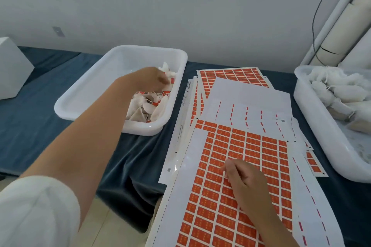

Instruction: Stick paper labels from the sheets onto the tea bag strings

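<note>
Hanging over the bench edge at 6 o'clock, the label sheet carries my right hand, fingers curled, pinching a label. Bare cloth lies open at 9 o'clock. At 11 o'clock my left hand reaches into the white tray over tagged tea bags; I cannot tell its grip.

The top sheet is white with a tight grid of orange-red labels; the sheet behind it is white with red dashed lines. The left tray and right tray are white, the cloth dark blue.
</note>
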`<state>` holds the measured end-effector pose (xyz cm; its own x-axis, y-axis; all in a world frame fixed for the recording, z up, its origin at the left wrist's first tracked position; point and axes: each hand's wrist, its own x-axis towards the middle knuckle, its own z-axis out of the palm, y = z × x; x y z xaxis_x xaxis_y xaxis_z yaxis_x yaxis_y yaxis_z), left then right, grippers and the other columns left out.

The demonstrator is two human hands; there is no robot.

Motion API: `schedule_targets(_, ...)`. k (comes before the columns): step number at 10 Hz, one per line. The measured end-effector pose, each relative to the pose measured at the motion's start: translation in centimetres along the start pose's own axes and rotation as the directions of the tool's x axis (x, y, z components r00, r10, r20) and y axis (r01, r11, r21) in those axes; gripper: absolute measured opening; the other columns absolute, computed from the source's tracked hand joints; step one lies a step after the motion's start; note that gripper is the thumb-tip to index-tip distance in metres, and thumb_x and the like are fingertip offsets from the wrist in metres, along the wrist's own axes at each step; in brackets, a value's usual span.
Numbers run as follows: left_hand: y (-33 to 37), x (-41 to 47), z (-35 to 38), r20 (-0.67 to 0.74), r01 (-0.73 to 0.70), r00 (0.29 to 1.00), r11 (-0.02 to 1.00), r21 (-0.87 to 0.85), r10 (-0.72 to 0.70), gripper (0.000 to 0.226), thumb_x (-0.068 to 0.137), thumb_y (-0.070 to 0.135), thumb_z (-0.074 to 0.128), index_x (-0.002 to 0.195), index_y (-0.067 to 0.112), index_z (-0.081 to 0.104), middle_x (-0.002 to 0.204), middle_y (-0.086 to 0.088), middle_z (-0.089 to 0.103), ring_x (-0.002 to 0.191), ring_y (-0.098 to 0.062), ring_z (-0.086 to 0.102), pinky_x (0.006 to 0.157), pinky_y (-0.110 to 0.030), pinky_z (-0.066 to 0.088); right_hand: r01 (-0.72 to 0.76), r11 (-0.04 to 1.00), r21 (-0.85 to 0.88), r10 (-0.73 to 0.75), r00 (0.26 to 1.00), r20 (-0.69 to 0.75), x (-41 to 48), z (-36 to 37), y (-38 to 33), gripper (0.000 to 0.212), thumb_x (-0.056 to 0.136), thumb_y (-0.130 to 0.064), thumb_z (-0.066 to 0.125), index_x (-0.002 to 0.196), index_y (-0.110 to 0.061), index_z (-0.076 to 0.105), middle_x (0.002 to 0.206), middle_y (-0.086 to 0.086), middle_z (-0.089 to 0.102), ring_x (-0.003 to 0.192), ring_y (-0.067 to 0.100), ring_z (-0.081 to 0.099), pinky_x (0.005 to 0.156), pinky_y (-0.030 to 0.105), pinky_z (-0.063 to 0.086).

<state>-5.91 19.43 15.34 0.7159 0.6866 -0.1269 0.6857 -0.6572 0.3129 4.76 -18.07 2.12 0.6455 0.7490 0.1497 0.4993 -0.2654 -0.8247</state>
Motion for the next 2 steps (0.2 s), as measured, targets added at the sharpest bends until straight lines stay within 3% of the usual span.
schedule_targets(1, -0.72, -0.7, 1.03, 0.037, 0.043, 0.998, 0.998, -0.053, -0.041, 0.035, 0.099, 0.007, 0.062, 0.105, 0.038, 0.076, 0.117, 0.01, 0.074, 0.1, -0.015, 0.071, 0.077, -0.022, 0.053, 0.009, 1.0, -0.028, -0.008, 1.0, 0.02, 0.25, 0.26, 0.26, 0.053, 0.096, -0.069, 0.038, 0.076, -0.032, 0.07, 0.069, -0.019, 0.066, 0.076, 0.005, 0.066, 0.062, 0.022, 0.047)
schedule_targets(2, -0.35, -1.09, 0.47, -0.121, 0.024, 0.992, 0.999, -0.045, -0.029, 0.051, 0.096, -0.006, 0.049, 0.125, 0.027, 0.075, 0.13, 0.003, 0.07, 0.108, -0.018, 0.066, 0.086, -0.027, 0.051, 0.015, 0.999, -0.053, -0.013, 0.999, 0.04, 0.32, 0.48, 0.17, 0.051, 0.096, -0.067, 0.04, 0.073, -0.029, 0.067, 0.073, -0.019, 0.066, 0.078, 0.004, 0.065, 0.062, 0.02, 0.048)
